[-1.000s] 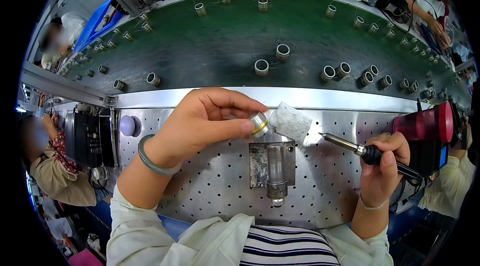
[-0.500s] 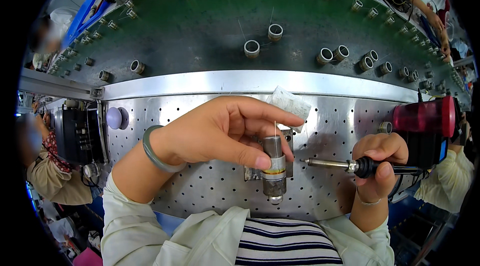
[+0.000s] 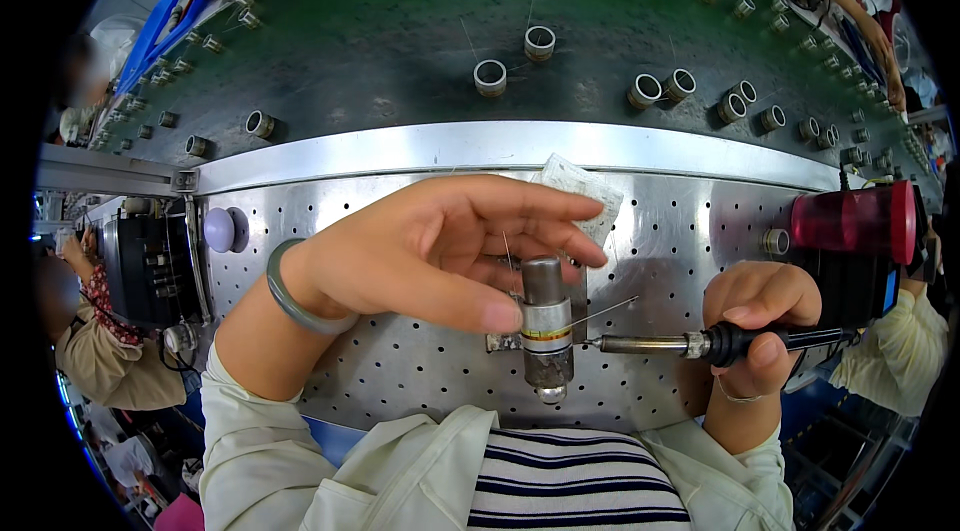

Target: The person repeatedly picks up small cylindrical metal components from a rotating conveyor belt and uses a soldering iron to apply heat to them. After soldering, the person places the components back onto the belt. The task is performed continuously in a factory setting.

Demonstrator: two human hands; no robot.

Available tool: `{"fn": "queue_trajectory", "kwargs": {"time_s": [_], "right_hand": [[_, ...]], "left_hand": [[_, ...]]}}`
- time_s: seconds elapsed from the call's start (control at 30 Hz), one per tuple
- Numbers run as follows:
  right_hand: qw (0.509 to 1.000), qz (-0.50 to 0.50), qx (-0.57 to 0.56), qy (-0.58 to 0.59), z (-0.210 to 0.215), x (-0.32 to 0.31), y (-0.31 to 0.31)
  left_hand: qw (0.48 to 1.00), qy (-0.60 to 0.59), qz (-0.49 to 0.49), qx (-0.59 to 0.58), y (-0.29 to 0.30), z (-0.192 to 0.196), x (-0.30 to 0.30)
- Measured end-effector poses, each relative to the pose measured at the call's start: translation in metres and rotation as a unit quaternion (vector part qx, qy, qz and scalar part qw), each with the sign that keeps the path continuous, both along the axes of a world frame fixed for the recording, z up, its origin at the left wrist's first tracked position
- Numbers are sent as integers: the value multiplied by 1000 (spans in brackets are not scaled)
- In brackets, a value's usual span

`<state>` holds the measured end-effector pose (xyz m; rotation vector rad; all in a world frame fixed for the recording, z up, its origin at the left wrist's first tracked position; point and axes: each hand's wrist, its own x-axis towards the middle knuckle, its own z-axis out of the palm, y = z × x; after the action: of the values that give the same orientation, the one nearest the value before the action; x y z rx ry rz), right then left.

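Observation:
A short metal ring (image 3: 547, 319) with a yellow-green band sits around an upright dark metal post (image 3: 543, 281) on a fixture before me. Thin wire leads stick out from the ring, one slanting to the right. My left hand (image 3: 430, 256) curves around the post's far left side, fingers spread and the thumb tip close beside the ring; part of the fingers is hidden behind the post. In my closed right hand (image 3: 765, 316) is a soldering iron (image 3: 655, 343), its tip pointing left, close to the right side of the ring.
Beyond the perforated metal bench (image 3: 400, 381) and its raised edge runs a green conveyor belt (image 3: 380, 51) carrying several similar rings. A whitish pad (image 3: 575, 186) lies behind the post. A pale purple knob (image 3: 219, 229) is at left; a red container (image 3: 850, 221) and loose ring (image 3: 775, 241) are at right.
My left thumb has drawn off the ring and the fingers have spread. The iron's tip has come lower and nearer the ring. A lead now shows slanting out to the right.

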<state>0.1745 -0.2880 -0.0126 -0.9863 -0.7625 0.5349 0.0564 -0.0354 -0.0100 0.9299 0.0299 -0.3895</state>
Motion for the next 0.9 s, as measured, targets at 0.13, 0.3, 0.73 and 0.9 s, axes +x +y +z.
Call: {"fn": "queue_trajectory", "kwargs": {"time_s": [0.13,0.3,0.73,0.9], "right_hand": [[1000,0,-18,-25,1,0,-1],[998,-9,-22,-56,1,-1,0],[1000,22,0,15,0,0,-3],[999,38,-2,-7,-3,2,-5]], "left_hand": [[999,24,-10,39,-1,1,2],[997,37,21,66,-5,0,0],[992,-88,51,69,-12,1,2],[992,-94,51,72,-11,-1,4]]}}
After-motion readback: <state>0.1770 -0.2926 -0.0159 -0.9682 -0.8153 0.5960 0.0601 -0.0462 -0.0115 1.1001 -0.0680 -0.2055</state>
